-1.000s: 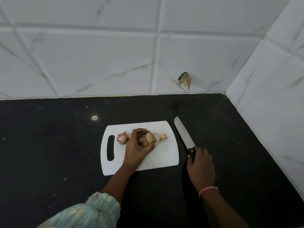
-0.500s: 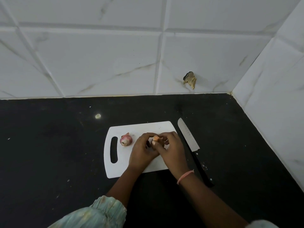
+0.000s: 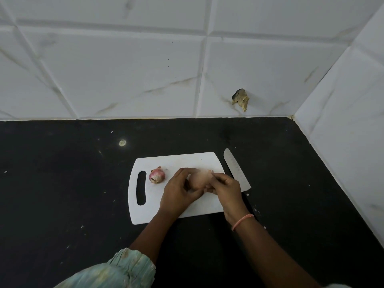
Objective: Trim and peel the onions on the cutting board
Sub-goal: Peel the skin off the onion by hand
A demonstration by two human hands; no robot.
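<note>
A white cutting board (image 3: 199, 161) lies on the black counter. On its left part, beside the handle slot, sits a small reddish onion (image 3: 157, 176) with its skin on. Over the board's middle my left hand (image 3: 179, 190) grips a second, pale onion (image 3: 200, 179), blurred by motion. My right hand (image 3: 224, 185) pinches that onion's papery skin from the right side. Both hands hide most of this onion.
A knife (image 3: 236, 170) lies on the counter along the board's right edge, blade pointing away, handle hidden under my right wrist. White tiled walls stand at the back and right, with a brownish lump (image 3: 241, 99) stuck to the back wall. Small crumbs dot the black counter (image 3: 62, 183).
My right hand let go of the knife and came over to the onion in my left hand. The knife stays beside the board. The small cut piece near the board's right side is hidden now.
</note>
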